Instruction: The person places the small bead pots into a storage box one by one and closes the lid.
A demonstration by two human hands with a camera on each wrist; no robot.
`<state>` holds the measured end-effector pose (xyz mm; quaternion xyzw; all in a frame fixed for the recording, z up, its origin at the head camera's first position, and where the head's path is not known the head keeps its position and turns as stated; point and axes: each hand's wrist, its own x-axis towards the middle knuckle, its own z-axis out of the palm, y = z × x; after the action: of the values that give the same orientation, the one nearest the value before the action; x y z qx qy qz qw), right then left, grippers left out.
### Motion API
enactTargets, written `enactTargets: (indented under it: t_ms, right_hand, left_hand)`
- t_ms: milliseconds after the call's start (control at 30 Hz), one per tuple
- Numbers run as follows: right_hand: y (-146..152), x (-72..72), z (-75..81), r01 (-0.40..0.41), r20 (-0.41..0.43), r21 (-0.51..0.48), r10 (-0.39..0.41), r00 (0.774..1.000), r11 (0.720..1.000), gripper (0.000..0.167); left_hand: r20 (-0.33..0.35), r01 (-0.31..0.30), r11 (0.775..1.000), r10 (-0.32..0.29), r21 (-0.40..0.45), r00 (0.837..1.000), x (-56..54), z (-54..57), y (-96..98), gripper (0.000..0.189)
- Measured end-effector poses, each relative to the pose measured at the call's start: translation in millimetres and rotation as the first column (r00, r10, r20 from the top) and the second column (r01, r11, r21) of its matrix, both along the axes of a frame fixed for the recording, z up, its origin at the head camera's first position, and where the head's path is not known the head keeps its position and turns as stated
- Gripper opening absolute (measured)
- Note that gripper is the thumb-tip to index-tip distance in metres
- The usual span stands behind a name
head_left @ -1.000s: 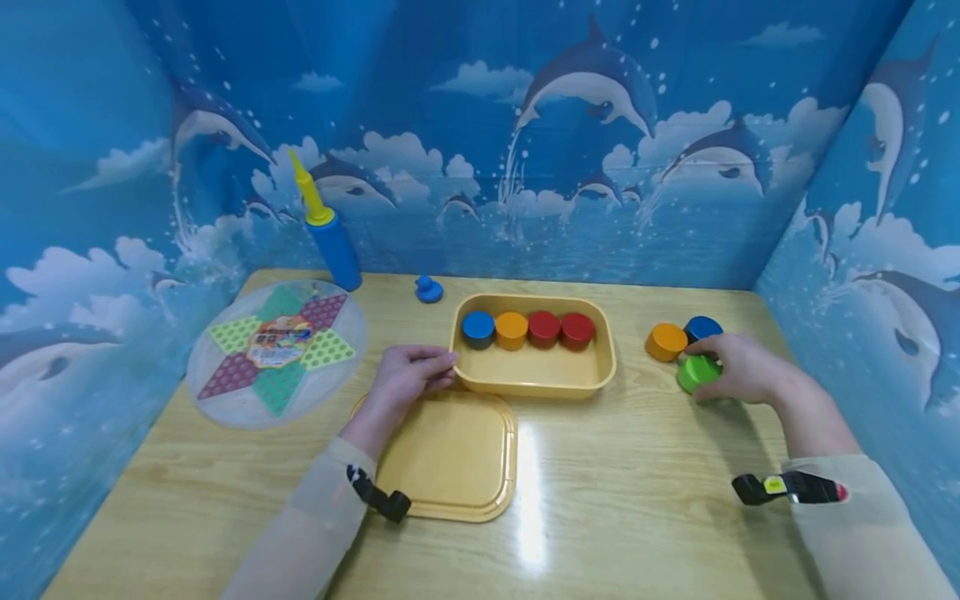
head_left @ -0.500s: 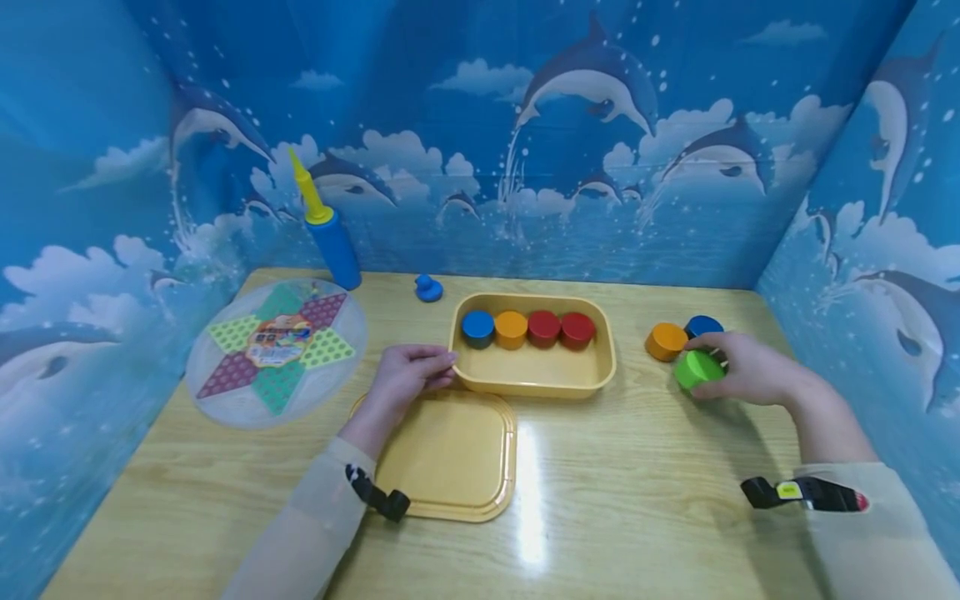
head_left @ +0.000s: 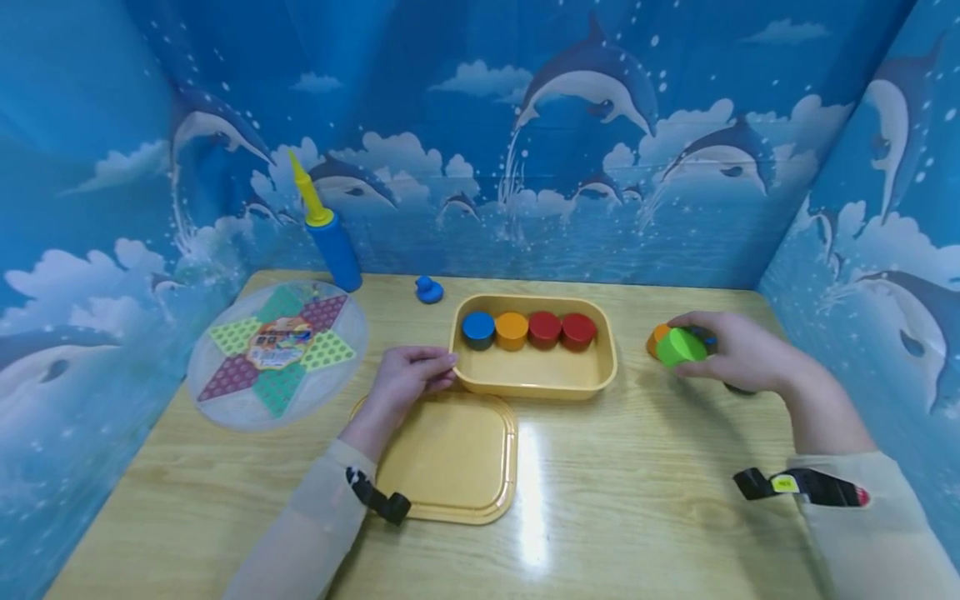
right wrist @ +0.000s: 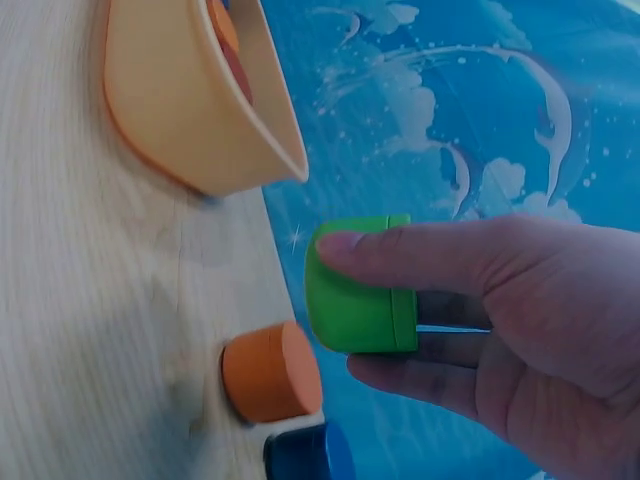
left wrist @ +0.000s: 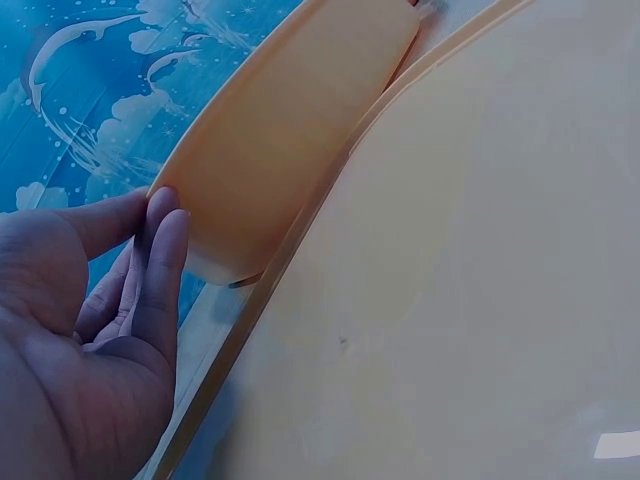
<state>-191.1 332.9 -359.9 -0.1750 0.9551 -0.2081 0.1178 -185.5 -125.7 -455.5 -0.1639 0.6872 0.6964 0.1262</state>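
Note:
My right hand holds a green round lidded tub between thumb and fingers, lifted off the table. Beneath and behind it stand an orange tub and a blue tub, both plain in the right wrist view and partly covered in the head view. My left hand pinches the left rim of a yellow plastic box, thumb and fingertips at its corner in the left wrist view. Inside the box, along its back wall, sit a blue tub, an orange tub and two red tubs.
A yellow lid lies in front of the box, partly under the left forearm. Further left is a round star-patterned game board. A blue and yellow pump and a blue toy duck stand at the back, before a dolphin-print curtain.
My right hand has lifted the green tub off the table, tilted it and moved it slightly left and up in view. The left hand and the box have stayed in place.

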Motion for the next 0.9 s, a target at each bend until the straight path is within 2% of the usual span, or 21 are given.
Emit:
enactTargets:
  t_ms: [200,333,633,767,900]
  right_hand:
    - [-18.0,-1.8,7.1,-0.015,-0.004,-0.022,0.015,1.000,1.000,0.071]
    - [-26.6,-2.7,11.8,-0.015,0.006,-0.045,0.015,1.000,0.999,0.073]
    - [-52.5,-6.1,18.4,-0.080,-0.053,-0.103,0.075,0.996,0.991,0.069]
    - [-70.1,-11.5,16.2,-0.112,-0.048,-0.136,0.107,0.993,0.984,0.067]
    - [-94.9,-17.4,9.9,-0.133,-0.007,-0.156,0.134,0.991,0.979,0.067]
  left_hand:
    - [-0.007,-0.017,1.000,0.017,-0.006,1.000,2.2,-1.3,-3.1,0.025]
    - [-0.012,-0.004,1.000,0.004,-0.001,1.000,1.0,-2.5,-2.3,0.027]
    - [-0.017,-0.008,1.000,0.008,0.004,1.000,0.2,-2.2,-1.6,0.025]
    - [-0.015,-0.002,1.000,0.002,-0.002,1.000,0.4,-0.2,-0.9,0.024]
    - [-0.016,0.003,1.000,-0.003,0.004,1.000,1.4,0.9,-0.3,0.023]
